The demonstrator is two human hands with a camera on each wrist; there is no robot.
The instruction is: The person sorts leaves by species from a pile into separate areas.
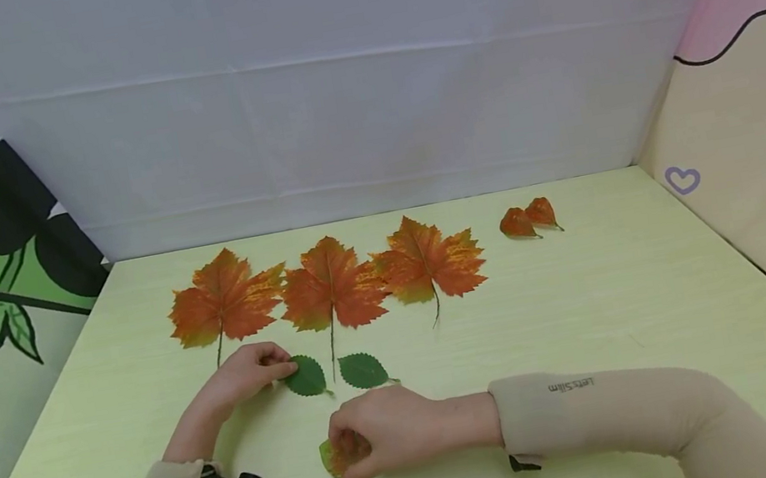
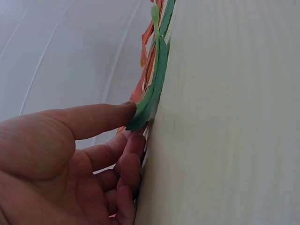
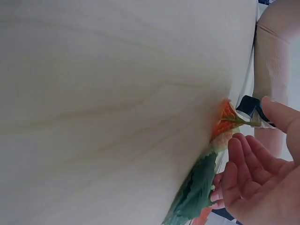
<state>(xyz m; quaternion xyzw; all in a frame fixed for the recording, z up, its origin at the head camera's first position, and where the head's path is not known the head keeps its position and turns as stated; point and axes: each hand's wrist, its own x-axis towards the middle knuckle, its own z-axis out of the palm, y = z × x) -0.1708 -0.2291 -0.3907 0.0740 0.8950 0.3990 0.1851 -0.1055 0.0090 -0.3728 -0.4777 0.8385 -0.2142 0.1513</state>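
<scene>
My left hand (image 1: 253, 372) pinches the edge of a small green toothed leaf (image 1: 305, 375) between thumb and forefinger; the left wrist view shows the thumb on its near face (image 2: 149, 105). Beside it lies a second green leaf (image 1: 363, 370) with a short stem. Nearer the front, my right hand (image 1: 392, 432) arches over an orange and green leaf (image 1: 327, 456), partly hidden by the fingers. In the right wrist view the fingers are loosely bent, with the thumb apart from them and near the stem of that orange leaf (image 3: 224, 121).
Three large orange maple leaves (image 1: 224, 299) lie in a row along the back of the pale table (image 1: 645, 398). Two small orange leaves (image 1: 519, 224) overlap at the back right. A white cloth wall (image 1: 365, 132) rises behind, with printed panels on both sides.
</scene>
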